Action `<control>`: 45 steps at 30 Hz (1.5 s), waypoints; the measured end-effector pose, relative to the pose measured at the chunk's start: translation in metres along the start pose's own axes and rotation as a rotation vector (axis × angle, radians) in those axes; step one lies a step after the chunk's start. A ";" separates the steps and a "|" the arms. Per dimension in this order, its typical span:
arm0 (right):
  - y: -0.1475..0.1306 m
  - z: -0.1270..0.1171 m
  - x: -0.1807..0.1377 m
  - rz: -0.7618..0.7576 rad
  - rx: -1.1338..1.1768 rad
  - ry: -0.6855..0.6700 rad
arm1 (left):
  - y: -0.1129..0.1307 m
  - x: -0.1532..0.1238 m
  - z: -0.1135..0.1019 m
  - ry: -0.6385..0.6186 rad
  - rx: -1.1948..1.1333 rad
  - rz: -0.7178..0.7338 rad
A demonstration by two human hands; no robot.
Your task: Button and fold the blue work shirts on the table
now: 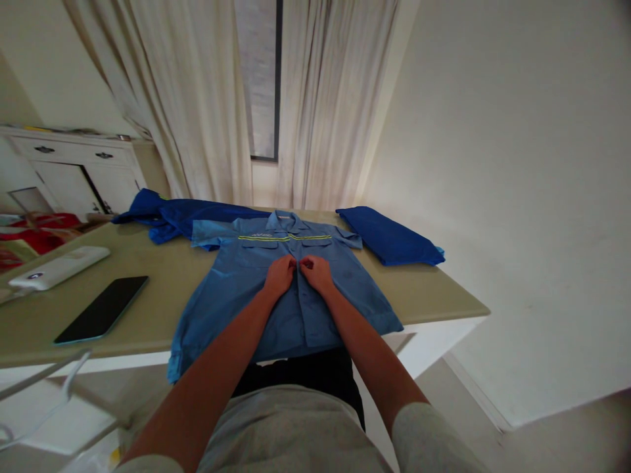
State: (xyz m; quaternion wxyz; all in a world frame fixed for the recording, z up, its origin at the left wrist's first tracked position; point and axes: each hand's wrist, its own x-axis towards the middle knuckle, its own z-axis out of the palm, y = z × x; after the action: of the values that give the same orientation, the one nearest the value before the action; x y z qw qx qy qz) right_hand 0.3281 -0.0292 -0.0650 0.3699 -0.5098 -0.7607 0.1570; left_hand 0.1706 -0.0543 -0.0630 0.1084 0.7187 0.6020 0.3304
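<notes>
A light blue work shirt (pixel 236 295) with a yellow-green reflective stripe across the chest lies flat, front up, on the beige table (pixel 434 289). Its hem hangs over the near edge. My left hand (pixel 279 274) and my right hand (pixel 315 272) meet at the shirt's front placket, just below the chest pockets. Both hands have their fingers curled and pinched on the placket fabric.
A folded dark blue garment (pixel 389 236) lies at the table's far right. A crumpled dark blue garment (pixel 172 215) lies behind the shirt at left. A black phone (pixel 102 309) and a white device (pixel 59 267) lie at left. A white dresser (pixel 83 172) stands beyond; curtains cover the window.
</notes>
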 end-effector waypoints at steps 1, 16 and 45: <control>0.000 0.000 0.000 -0.007 -0.004 -0.010 | -0.001 0.000 0.000 0.002 0.000 -0.008; 0.003 0.001 0.002 -0.047 -0.040 -0.071 | 0.002 -0.003 0.001 0.060 -0.043 -0.041; -0.002 0.004 0.007 0.072 -0.061 -0.053 | 0.012 -0.007 -0.007 -0.054 0.175 0.011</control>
State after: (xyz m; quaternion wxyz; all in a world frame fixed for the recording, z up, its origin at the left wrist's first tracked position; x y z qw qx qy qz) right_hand 0.3222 -0.0231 -0.0635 0.3279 -0.5436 -0.7558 0.1605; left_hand 0.1759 -0.0656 -0.0536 0.0594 0.7375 0.6215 0.2576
